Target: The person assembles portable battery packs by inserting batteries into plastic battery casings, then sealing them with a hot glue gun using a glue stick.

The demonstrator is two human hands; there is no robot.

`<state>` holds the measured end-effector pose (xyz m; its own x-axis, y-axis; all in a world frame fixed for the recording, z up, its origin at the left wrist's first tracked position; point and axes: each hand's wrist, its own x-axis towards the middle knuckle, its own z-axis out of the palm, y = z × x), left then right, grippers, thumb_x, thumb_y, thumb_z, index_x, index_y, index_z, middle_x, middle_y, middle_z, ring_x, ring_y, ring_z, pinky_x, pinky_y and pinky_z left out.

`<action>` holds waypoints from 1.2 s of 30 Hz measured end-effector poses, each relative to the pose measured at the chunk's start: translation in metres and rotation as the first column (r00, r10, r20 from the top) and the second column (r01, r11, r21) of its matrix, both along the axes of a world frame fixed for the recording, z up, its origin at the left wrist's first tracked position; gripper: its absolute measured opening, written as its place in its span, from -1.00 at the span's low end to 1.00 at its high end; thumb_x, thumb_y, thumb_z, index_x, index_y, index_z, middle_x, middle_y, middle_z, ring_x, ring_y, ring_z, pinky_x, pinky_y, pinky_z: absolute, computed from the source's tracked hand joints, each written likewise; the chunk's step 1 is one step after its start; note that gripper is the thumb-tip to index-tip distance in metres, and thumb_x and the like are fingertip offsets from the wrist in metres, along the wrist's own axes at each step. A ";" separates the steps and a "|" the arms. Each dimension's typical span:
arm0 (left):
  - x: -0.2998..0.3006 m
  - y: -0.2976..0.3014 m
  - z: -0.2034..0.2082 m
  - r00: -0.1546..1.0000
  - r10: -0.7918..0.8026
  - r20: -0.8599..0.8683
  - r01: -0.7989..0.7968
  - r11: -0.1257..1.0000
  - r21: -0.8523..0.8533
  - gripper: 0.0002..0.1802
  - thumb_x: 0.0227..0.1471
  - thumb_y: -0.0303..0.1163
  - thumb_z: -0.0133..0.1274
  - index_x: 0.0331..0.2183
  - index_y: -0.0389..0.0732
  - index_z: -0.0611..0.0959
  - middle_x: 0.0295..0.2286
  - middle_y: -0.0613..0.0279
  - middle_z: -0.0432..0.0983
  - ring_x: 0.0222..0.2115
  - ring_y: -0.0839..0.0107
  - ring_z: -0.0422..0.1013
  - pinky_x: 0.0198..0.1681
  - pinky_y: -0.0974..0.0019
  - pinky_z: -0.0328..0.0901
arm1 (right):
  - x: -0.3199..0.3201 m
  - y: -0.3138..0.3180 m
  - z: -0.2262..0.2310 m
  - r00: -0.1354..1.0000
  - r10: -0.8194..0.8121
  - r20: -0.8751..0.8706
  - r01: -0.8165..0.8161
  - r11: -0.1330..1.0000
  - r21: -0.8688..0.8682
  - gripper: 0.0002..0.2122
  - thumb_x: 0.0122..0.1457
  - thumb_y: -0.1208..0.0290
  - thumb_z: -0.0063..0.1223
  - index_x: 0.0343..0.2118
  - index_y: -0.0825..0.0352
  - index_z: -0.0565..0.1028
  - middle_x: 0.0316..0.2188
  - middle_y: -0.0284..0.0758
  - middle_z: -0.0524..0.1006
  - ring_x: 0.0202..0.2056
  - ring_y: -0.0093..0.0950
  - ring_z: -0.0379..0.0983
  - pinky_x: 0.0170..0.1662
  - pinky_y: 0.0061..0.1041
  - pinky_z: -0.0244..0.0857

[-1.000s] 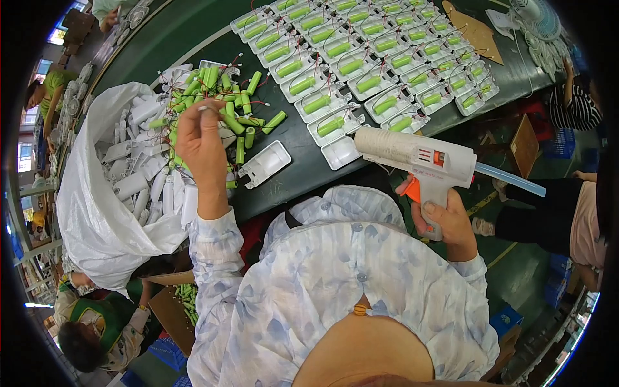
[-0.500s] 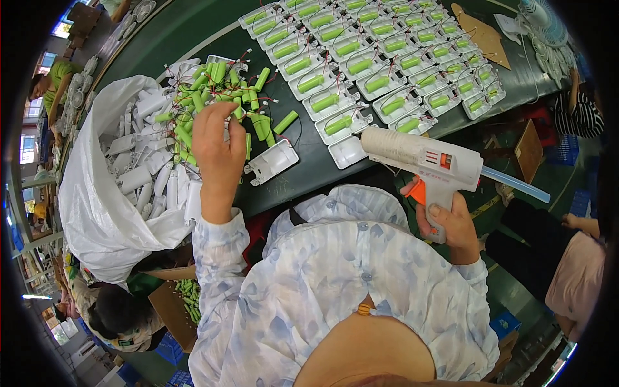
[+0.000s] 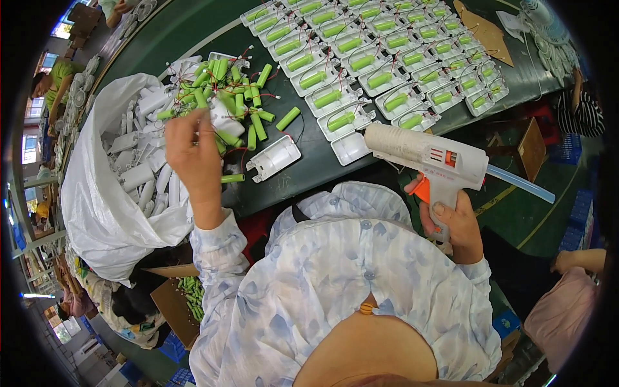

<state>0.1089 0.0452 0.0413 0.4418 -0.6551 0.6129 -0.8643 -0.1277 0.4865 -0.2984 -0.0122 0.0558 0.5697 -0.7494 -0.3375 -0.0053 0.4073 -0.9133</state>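
Observation:
My right hand (image 3: 456,224) grips the handle of a white glue gun (image 3: 425,149) with an orange trigger, its nozzle pointing left over the table's near edge. My left hand (image 3: 191,155) reaches into a pile of green cylindrical batteries (image 3: 235,103) with red and black wires, fingers closed on one battery (image 3: 229,137) in the heap. An empty white plastic tray (image 3: 273,158) lies just right of that hand, and another white tray (image 3: 349,148) sits near the gun's nozzle.
Rows of white trays, each holding a green battery (image 3: 380,58), cover the dark green table (image 3: 309,161). A large white bag of white plastic parts (image 3: 122,180) stands at left. A cardboard box with batteries (image 3: 184,300) sits below. Other people work at left and right.
My left hand has shifted left and down within the battery pile. The glue gun has stayed in my right hand, drifting slightly right and lower.

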 end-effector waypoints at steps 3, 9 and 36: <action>0.014 0.001 -0.006 0.974 -0.151 -0.168 0.155 0.988 0.012 -0.92 0.13 -0.53 0.15 -0.28 -0.28 0.66 -0.34 0.30 0.50 -0.39 0.54 0.35 -0.31 0.48 0.28 | 0.000 -0.005 0.000 0.997 0.080 0.018 -0.081 0.996 0.026 -0.47 0.11 0.31 0.05 0.07 0.58 0.33 -0.13 -0.12 0.51 -0.57 -0.60 0.37 -0.49 -0.58 0.30; 0.020 0.004 -0.008 0.822 -0.137 -0.553 0.083 0.989 -0.121 -0.84 0.16 -0.47 0.15 -0.23 -0.33 0.67 -0.42 0.31 0.57 -0.44 0.57 0.43 -0.33 0.51 0.32 | 0.003 -0.006 -0.002 0.996 0.085 0.027 -0.086 0.996 0.024 -0.46 0.11 0.28 0.06 0.08 0.57 0.32 -0.09 -0.10 0.50 -0.57 -0.59 0.36 -0.48 -0.58 0.29; 0.018 0.017 -0.016 0.953 0.068 -0.297 0.020 0.959 0.283 -0.89 0.07 -0.49 0.16 -0.34 -0.33 0.62 -0.51 0.14 0.60 -0.55 0.43 0.52 -0.43 0.37 0.40 | 0.002 -0.001 -0.009 0.997 0.029 0.065 -0.031 0.999 0.027 -0.43 0.16 0.21 0.11 0.10 0.54 0.28 -0.05 -0.03 0.50 -0.58 -0.60 0.36 -0.49 -0.60 0.27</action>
<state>0.1266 0.0626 0.0250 0.5938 -0.7673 0.2422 -0.6781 -0.3152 0.6639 -0.2964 -0.0133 0.0466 0.6129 -0.7228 -0.3193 0.0413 0.4328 -0.9005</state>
